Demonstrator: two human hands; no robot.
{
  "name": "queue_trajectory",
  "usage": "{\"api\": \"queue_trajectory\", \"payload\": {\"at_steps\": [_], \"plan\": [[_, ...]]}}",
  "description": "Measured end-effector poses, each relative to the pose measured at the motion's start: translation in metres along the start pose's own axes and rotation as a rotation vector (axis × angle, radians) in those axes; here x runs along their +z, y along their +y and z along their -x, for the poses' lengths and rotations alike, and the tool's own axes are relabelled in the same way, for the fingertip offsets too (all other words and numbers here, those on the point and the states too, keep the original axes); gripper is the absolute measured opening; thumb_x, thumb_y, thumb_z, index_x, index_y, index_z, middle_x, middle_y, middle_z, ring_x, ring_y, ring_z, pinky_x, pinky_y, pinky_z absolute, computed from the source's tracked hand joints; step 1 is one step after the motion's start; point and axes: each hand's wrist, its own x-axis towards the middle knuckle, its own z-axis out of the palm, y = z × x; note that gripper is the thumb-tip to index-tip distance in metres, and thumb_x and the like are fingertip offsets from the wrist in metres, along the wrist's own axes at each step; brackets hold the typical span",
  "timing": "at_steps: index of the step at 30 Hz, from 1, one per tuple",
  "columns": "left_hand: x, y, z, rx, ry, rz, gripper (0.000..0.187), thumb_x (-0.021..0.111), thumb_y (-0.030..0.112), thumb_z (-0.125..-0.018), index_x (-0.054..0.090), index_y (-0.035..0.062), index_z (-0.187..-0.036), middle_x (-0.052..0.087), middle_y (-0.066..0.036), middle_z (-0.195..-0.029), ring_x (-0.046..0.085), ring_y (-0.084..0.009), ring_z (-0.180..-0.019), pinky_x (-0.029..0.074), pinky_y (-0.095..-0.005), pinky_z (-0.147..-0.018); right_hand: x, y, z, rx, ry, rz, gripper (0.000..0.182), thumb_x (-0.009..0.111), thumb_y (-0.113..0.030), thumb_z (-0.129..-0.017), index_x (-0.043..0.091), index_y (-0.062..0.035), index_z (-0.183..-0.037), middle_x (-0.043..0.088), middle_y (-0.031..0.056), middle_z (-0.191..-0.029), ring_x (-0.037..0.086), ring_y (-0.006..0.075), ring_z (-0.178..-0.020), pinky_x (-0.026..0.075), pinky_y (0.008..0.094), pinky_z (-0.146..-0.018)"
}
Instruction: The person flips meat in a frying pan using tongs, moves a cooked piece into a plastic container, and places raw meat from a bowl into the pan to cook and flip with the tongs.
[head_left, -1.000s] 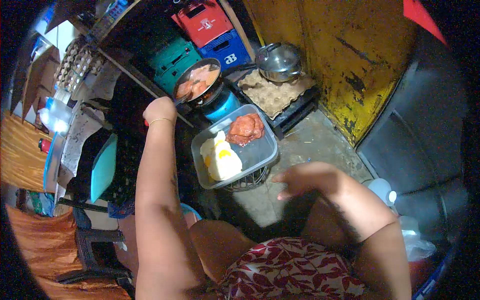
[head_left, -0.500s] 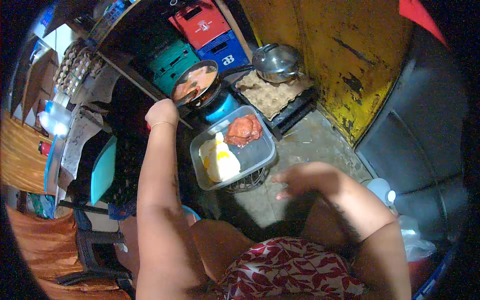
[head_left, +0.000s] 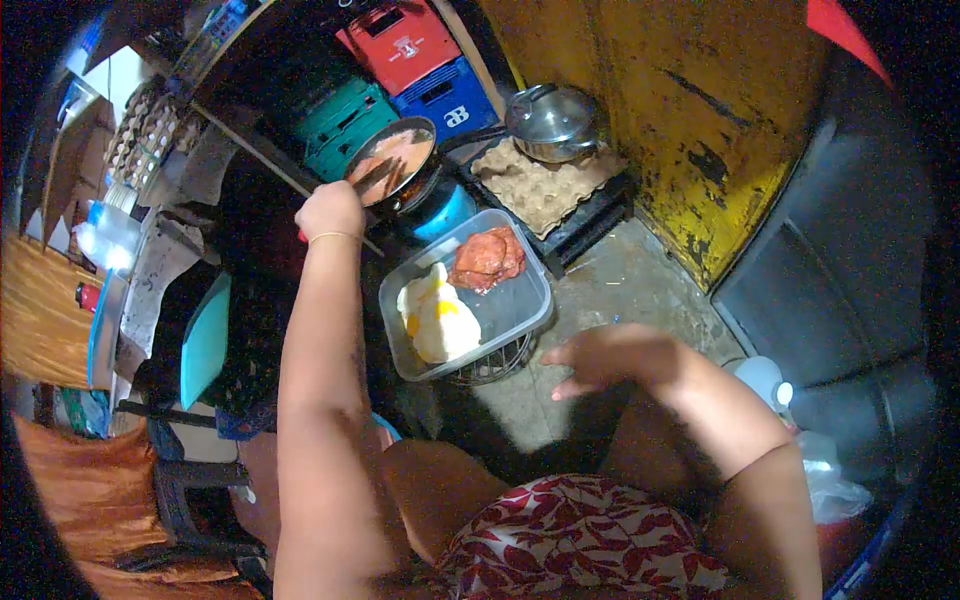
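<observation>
My left hand (head_left: 333, 212) is closed at the near edge of a frying pan (head_left: 432, 150), around what looks like a red-handled cooking utensil. Only a bit of red shows below the fist, and a dark narrow shape reaches over the pan. Orange-pink food (head_left: 395, 165) lies in the pan, which sits on a burner. My right hand (head_left: 605, 358) hangs over my knee with its fingers apart, holding nothing. Between my hands, a clear plastic container (head_left: 545, 305) holds fried eggs (head_left: 445, 325) and reddish meat slices (head_left: 488, 258), resting on a round wire stand (head_left: 500, 362).
A lidded metal pot (head_left: 550, 122) and a cardboard egg tray (head_left: 540, 190) rest on a stove to the pan's right. Behind are red, blue and green crates (head_left: 405, 50). A yellow panel (head_left: 690, 130) borders the right. Stacked egg trays (head_left: 145, 145) stand at left.
My left hand has shifted slightly up and toward the pan, and the dark shape over the food has moved. My right hand and the container stay about where they were.
</observation>
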Motion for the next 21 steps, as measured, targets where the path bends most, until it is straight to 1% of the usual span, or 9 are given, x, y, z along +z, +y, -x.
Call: {"api": "queue_trajectory", "payload": {"at_steps": [2,6,8,9,11,15,18,20,21], "plan": [[-0.005,0.010,-0.001,-0.013,-0.016,-0.028,0.029,0.048,0.014,-0.092,0.074,0.0079,-0.101,0.071,-0.014,-0.108,0.070,-0.0339,-0.096,0.056,-0.0508,-0.075,-0.014,-0.025,-0.004,0.100,-0.120,0.198,0.081,0.056,-0.065,-0.088,0.044,-0.0055,-0.142,0.055,0.0235,-0.134,0.053,0.0399,-0.123,0.042,0.0456,-0.103],[0.006,0.016,-0.017,0.057,0.020,-0.028,0.030,0.046,0.015,-0.093,0.074,0.0098,-0.103,0.071,-0.013,-0.111,0.070,-0.0320,-0.099,0.054,-0.0500,-0.078,-0.008,-0.014,0.001,0.044,-0.060,0.113,0.080,0.058,-0.063,-0.088,0.044,-0.0068,-0.143,0.055,0.0230,-0.134,0.053,0.0393,-0.124,0.042,0.0454,-0.103],[0.000,0.016,-0.015,0.086,0.013,-0.033,0.028,0.050,0.017,-0.091,0.074,0.0080,-0.100,0.071,-0.018,-0.107,0.069,-0.0359,-0.098,0.056,-0.0475,-0.081,-0.014,-0.027,-0.002,0.055,-0.072,0.247,0.078,0.059,-0.062,-0.087,0.046,-0.0076,-0.142,0.057,0.0224,-0.131,0.055,0.0374,-0.122,0.043,0.0440,-0.102],[-0.006,0.015,-0.012,0.086,0.012,-0.036,0.028,0.050,0.017,-0.091,0.074,0.0080,-0.100,0.071,-0.018,-0.107,0.069,-0.0359,-0.098,0.056,-0.0475,-0.081,-0.021,-0.040,0.001,0.053,-0.072,0.244,0.078,0.059,-0.062,-0.087,0.046,-0.0076,-0.142,0.057,0.0224,-0.131,0.055,0.0374,-0.122,0.043,0.0440,-0.102],[-0.015,0.014,-0.006,0.122,-0.037,-0.071,0.030,0.046,0.016,-0.093,0.075,0.0105,-0.103,0.072,-0.014,-0.109,0.070,-0.0314,-0.100,0.055,-0.0457,-0.081,-0.032,-0.061,0.008,0.104,-0.053,0.198,0.077,0.059,-0.063,-0.087,0.049,-0.0079,-0.140,0.060,0.0217,-0.127,0.057,0.0358,-0.119,0.044,0.0422,-0.101],[-0.017,0.006,0.000,0.127,-0.021,-0.066,0.030,0.047,0.015,-0.092,0.075,0.0095,-0.102,0.072,-0.015,-0.107,0.070,-0.0327,-0.099,0.055,-0.0463,-0.081,-0.020,-0.038,0.007,0.069,-0.038,0.204,0.076,0.059,-0.063,-0.086,0.051,-0.0086,-0.138,0.061,0.0211,-0.124,0.058,0.0349,-0.117,0.045,0.0409,-0.100],[-0.019,0.005,0.007,0.139,-0.023,-0.055,0.029,0.049,0.013,-0.090,0.075,0.0084,-0.100,0.072,-0.016,-0.105,0.070,-0.0329,-0.098,0.055,-0.0467,-0.081,-0.013,-0.025,0.011,0.001,0.053,-0.103,0.074,0.059,-0.061,-0.087,0.050,-0.0085,-0.139,0.062,0.0205,-0.123,0.059,0.0350,-0.116,0.046,0.0409,-0.100],[-0.018,0.004,0.009,0.136,-0.028,-0.021,0.027,0.050,0.011,-0.089,0.075,0.0080,-0.098,0.072,-0.016,-0.103,0.070,-0.0328,-0.098,0.056,-0.0469,-0.080,-0.031,-0.061,0.003,0.126,-0.100,0.212,0.074,0.059,-0.061,-0.088,0.050,-0.0080,-0.139,0.060,0.0211,-0.128,0.057,0.0355,-0.119,0.044,0.0420,-0.101],[-0.020,0.004,0.012,0.134,-0.026,-0.020,0.027,0.050,0.011,-0.089,0.075,0.0080,-0.098,0.072,-0.016,-0.103,0.070,-0.0328,-0.098,0.056,-0.0469,-0.080,-0.032,-0.063,-0.001,0.125,-0.100,0.215,0.074,0.059,-0.061,-0.088,0.050,-0.0080,-0.139,0.060,0.0211,-0.128,0.057,0.0355,-0.119,0.044,0.0420,-0.101]]}}
